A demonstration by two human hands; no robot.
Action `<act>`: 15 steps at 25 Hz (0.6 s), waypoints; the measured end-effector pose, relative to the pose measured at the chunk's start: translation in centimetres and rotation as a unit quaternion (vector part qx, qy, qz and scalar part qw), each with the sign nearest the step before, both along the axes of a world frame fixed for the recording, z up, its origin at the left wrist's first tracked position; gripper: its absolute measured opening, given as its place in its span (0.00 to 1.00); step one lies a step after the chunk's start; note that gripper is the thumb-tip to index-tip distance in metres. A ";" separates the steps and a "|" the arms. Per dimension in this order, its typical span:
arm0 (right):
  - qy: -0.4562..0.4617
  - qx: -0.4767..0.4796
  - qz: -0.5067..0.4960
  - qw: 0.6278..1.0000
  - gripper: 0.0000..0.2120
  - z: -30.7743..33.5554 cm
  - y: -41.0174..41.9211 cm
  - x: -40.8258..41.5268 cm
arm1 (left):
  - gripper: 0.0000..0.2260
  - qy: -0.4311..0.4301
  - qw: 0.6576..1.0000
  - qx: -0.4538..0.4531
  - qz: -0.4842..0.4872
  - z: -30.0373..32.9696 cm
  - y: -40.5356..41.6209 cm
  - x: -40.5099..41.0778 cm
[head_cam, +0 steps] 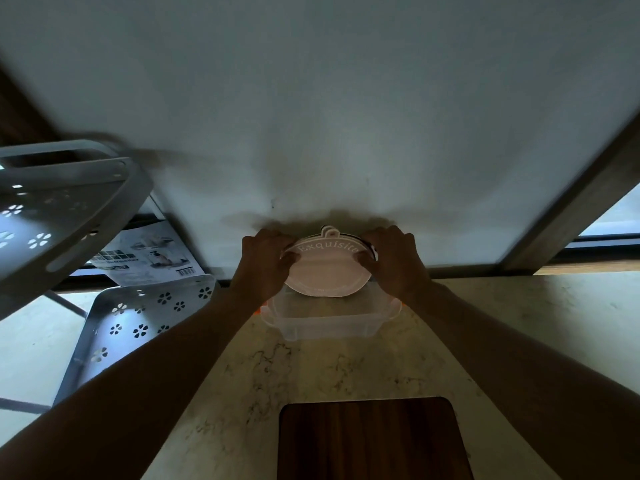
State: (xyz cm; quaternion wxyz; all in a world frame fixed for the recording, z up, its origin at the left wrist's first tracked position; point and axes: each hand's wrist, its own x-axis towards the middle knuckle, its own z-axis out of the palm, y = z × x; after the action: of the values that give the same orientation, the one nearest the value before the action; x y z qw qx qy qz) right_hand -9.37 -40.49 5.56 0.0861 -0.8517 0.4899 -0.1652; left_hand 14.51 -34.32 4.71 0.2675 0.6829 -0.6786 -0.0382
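Note:
A round pink card [327, 271] printed "Exquisite", with a small hang tab on top, is held up against the white wall. Behind its upper right edge a dark rim shows, so something round sits behind it. My left hand [265, 261] grips the card's left edge with curled fingers. On the opposite edge, my right hand [393, 259] grips the same way. Just below the card stands a clear plastic container [329, 323] on the marble counter [346, 372].
A grey metal rack with flower cut-outs [135, 327] leans at the left, with another perforated tray [59, 216] above it and a printed leaflet [152, 254] behind. A dark wooden board [370, 441] lies at the near counter edge. A window frame [571, 209] runs up the right.

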 end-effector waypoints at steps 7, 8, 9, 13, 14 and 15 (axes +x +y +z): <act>0.011 -0.029 -0.021 0.999 0.14 -0.3 0.1 0.6 | 0.08 0.006 1.000 -0.002 0.018 -0.3 -0.5 0.0; 0.014 -0.027 -0.021 0.999 0.13 -0.2 0.1 0.7 | 0.08 0.003 1.000 -0.004 0.019 -0.4 -0.5 -0.1; 0.014 -0.027 -0.020 0.999 0.13 -0.2 0.0 0.7 | 0.08 0.001 1.000 -0.006 0.021 -0.5 -0.5 0.0; 0.009 -0.017 -0.029 0.999 0.13 0.2 -0.4 0.7 | 0.09 0.006 1.000 -0.006 0.025 -0.6 -0.5 0.0; 0.010 -0.019 -0.029 0.999 0.13 0.3 -0.3 0.7 | 0.09 0.008 1.000 -0.008 0.024 -0.5 -0.4 0.1; 0.008 -0.027 -0.029 0.999 0.13 0.3 -0.3 0.6 | 0.09 0.010 1.000 -0.011 0.022 -0.4 -0.4 0.1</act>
State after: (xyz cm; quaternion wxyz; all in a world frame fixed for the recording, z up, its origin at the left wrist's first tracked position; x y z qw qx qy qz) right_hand -8.74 -40.78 5.89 0.0540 -0.8403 0.5106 -0.1739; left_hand 14.60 -34.75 4.30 0.2829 0.6941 -0.6612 -0.0317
